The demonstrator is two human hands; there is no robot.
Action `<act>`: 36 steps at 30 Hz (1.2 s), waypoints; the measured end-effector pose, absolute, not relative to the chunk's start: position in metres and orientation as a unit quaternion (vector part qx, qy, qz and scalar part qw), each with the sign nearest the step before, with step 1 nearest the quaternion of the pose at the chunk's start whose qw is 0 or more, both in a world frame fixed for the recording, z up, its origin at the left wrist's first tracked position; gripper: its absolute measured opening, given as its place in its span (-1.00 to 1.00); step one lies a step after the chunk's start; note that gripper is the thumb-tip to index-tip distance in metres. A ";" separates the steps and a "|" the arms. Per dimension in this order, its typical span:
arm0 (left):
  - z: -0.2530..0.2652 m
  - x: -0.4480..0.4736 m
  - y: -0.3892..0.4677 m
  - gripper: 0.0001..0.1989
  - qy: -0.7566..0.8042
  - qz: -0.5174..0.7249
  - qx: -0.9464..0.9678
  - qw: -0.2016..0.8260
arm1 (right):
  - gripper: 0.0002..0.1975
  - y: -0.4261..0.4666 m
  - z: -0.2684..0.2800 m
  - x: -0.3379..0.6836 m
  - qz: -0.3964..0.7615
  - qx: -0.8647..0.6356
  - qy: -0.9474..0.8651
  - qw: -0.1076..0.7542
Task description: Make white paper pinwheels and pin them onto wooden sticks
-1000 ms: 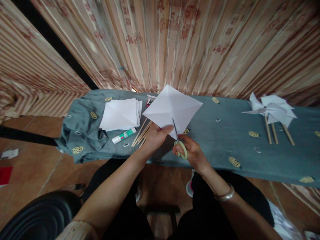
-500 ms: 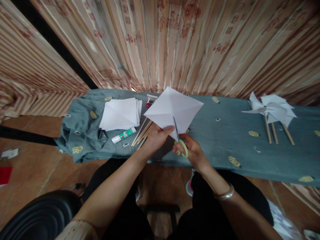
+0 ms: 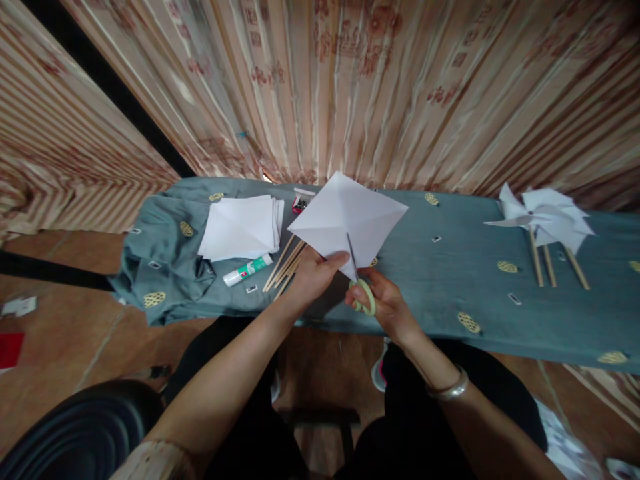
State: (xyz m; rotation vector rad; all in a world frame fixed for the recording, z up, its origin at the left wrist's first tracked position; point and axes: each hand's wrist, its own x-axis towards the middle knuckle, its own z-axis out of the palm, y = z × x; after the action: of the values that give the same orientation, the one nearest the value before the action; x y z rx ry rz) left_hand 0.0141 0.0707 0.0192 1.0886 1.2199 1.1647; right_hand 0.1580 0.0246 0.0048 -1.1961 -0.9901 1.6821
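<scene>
My left hand [image 3: 320, 272] pinches the lower left edge of a creased white square of paper [image 3: 345, 210], thumb on top and fingers underneath. The sheet is held above the table with one corner toward me. In my right hand [image 3: 383, 297] is a pair of scissors [image 3: 367, 300] with pale green handles. Their blades lie over the paper from its near corner toward the middle; the lower blade is hidden. Under and beside my left hand lie several wooden sticks [image 3: 287, 267].
A stack of white paper squares [image 3: 240, 228] and a glue stick [image 3: 247, 270] lie at left. Behind the sticks is a small red box [image 3: 301, 202] of tiny items. Paper pinwheels [image 3: 545, 213] on sticks rest at right on the green tablecloth [image 3: 450, 267]. A pleated curtain [image 3: 340, 93] hangs behind.
Hardly anything differs. Both hands, the paper and the scissors stay in nearly the same place.
</scene>
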 end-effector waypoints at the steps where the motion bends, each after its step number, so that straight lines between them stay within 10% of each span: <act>1: 0.019 0.014 0.071 -0.86 0.512 0.489 0.459 0.537 | -0.33 0.025 0.005 0.158 0.669 -0.475 -0.393 0.414; 36: 0.021 0.009 0.079 -0.82 0.495 0.544 0.428 0.526 | -0.33 0.020 0.004 0.165 0.686 -0.457 -0.447 0.348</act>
State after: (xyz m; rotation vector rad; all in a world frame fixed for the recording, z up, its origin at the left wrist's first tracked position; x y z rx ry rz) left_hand 0.0090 0.0788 0.0207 1.0230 1.1840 1.3001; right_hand 0.1649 0.0201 0.0036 -1.1842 -1.1596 1.7793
